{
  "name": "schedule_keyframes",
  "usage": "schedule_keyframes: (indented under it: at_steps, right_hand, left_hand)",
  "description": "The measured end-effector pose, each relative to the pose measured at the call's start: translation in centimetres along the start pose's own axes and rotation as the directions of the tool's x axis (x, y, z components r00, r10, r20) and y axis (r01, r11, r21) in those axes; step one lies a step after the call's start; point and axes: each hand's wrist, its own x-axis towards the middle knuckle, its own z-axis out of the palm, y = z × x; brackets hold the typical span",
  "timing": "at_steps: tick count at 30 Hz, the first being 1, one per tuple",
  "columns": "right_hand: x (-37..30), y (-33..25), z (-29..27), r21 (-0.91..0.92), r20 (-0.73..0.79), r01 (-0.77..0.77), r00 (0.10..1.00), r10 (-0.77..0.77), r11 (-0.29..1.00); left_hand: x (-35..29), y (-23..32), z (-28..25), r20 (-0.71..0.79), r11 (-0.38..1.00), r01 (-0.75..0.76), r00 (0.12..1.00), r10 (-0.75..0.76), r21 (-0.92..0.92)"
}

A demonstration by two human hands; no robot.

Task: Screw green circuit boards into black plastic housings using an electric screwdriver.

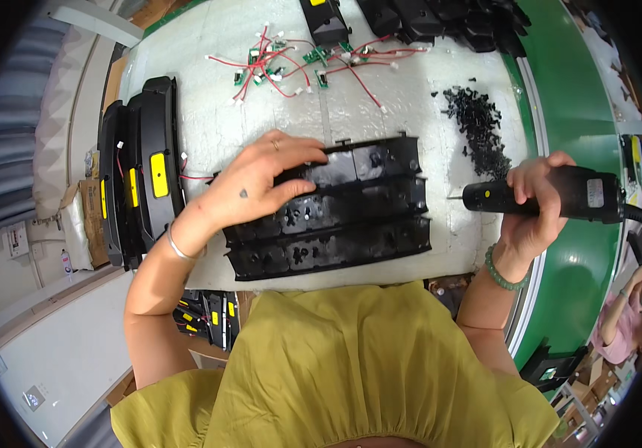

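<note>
Left grip (267, 175) is spanning the far black housing (377, 160) on the desk (201, 108), can't tell if it's clamping; right grip (548, 200) is clamping an electric screwdriver (494, 196). Guessing they're fastening; next move's needing black screws (479, 127).

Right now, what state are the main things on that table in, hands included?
Three long black plastic shells: hollow side up, side by side.
Left hand: spread, resting on the farthest shell.
Black cylindrical power screwdriver: held, tip clear of the shells.
Right hand: wrapped around the screwdriver.
Small black screws: loose, in a scattered heap.
Green circuit boards with red wires: loose, wires crossing.
Left-side black curved cases with yellow labels: lined up.
</note>
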Motion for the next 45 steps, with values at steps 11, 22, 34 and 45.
schedule_keyframes:
  at_steps: [11, 22, 34, 45]
  right_hand:
    - [-0.7, -0.6, 1.5, -0.102, 0.018, -0.008, 1.000, 0.010, 0.995]
    - [-1.4, -0.4, 1.3, -0.073, -0.051, -0.010, 0.999, 0.006, 0.997]
    - [0.3, -0.4, 0.4, 0.002, -0.059, -0.034, 0.998, 0.035, 0.999]
    - [-0.8, -0.6, 1.0, -0.030, -0.062, -0.006, 0.998, 0.004, 1.000]
  left_hand:
    - [17.5, -9.3, -7.4, -0.541, 0.905, 0.415, 0.785, -0.302, 0.097]
    - [21.0, -14.4, -9.7, -0.681, 0.836, 0.487, 0.524, -0.512, -0.254]
    - [5.2, -2.7, -6.9, 0.115, 0.912, 0.209, 0.977, -0.179, -0.353]
    - [3.3, -0.6, -2.2, -0.038, 0.990, 0.014, 0.999, -0.009, 0.139]
